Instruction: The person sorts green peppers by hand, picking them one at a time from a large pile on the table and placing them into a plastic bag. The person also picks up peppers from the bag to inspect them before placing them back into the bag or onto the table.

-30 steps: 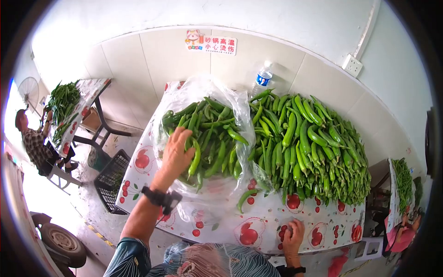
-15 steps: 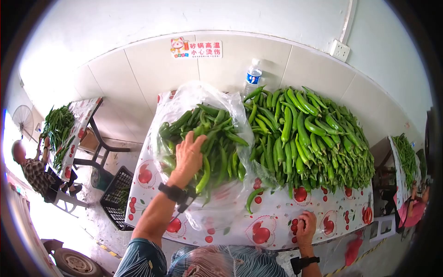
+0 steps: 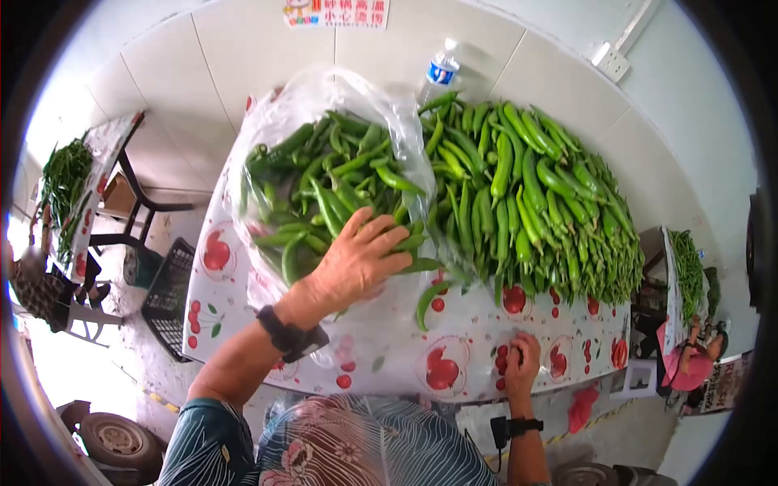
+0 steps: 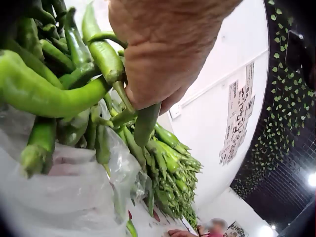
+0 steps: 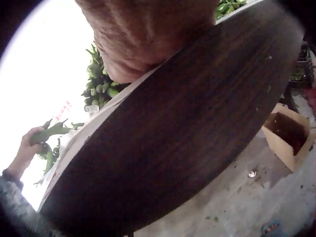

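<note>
My left hand is over the front right of a clear plastic bag filled with loose green chili peppers. In the left wrist view its fingers curl round a green pepper; the right wrist view also shows peppers in that hand. Right of the bag lies a big stack of green peppers, mostly lined up side by side. One pepper lies apart on the tablecloth. My right hand rests at the table's front edge, fingers loosely bent, holding nothing.
A fruit-patterned cloth covers the table. Behind the peppers, against the tiled wall, stands a water bottle. A black crate sits on the floor to the left. People sit at other pepper-laden tables on both sides.
My left hand has moved right and toward the bag's front right side, away from the peppers at the bag's middle. The right hand stays at the table edge. The head view has shifted.
</note>
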A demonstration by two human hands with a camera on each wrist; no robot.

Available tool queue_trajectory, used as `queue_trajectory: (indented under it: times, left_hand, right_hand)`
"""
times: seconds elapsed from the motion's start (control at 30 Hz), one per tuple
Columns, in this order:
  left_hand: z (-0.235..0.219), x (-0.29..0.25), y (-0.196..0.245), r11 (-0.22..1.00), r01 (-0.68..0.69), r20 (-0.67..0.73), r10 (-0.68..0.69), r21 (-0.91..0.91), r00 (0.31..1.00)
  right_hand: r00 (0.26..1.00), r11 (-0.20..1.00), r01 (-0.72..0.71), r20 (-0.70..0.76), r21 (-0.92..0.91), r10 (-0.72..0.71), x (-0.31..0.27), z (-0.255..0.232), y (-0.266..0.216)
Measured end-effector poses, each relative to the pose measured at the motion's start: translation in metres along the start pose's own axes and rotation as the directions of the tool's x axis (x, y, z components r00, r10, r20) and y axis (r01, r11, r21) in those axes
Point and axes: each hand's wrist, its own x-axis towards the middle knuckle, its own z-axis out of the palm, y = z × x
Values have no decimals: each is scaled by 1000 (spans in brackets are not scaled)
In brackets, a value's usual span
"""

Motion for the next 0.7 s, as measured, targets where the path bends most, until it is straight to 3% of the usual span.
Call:
queue_trajectory:
  times: [0.17, 0.27, 0.37, 0.43, 0.53, 0.57, 0.67, 0.7]
  left_hand:
    - [0, -4, 9, 995, -59, 62, 64, -83, 996]
    - [-10, -8, 12, 998, 2, 73, 3, -69, 997]
    - [-24, -8, 4, 928, 225, 18, -230, -297, 973]
    - [-27, -7, -7, 790, 350, -48, -430, -504, 902]
    - [-33, -6, -21, 689, 395, -152, -589, -607, 794]
    - [-37, -9, -26, 433, 508, 70, -706, -745, 705]
    - [-42, -12, -31, 131, 239, 58, -758, -962, 649]
    - [-44, -16, -32, 122, 257, 74, -765, -959, 640]
  right_hand:
    - [1000, 1000, -7, -12, 4, 7, 4, 4, -2]
    - [999, 999, -35, -19, -14, 35, 4, 5, -2]
    - [998, 998, -58, -11, -8, 57, 6, 5, -2]
    - [997, 998, -70, -16, 1, 70, 5, 6, -1]
    - [998, 998, -55, -26, -2, 55, 7, 9, 0]
    - [998, 999, -53, -27, -8, 53, 5, 8, 0]
    - [997, 997, -75, -11, -8, 75, 4, 8, 2]
    - [997, 997, -81, -10, -5, 81, 4, 8, 1]
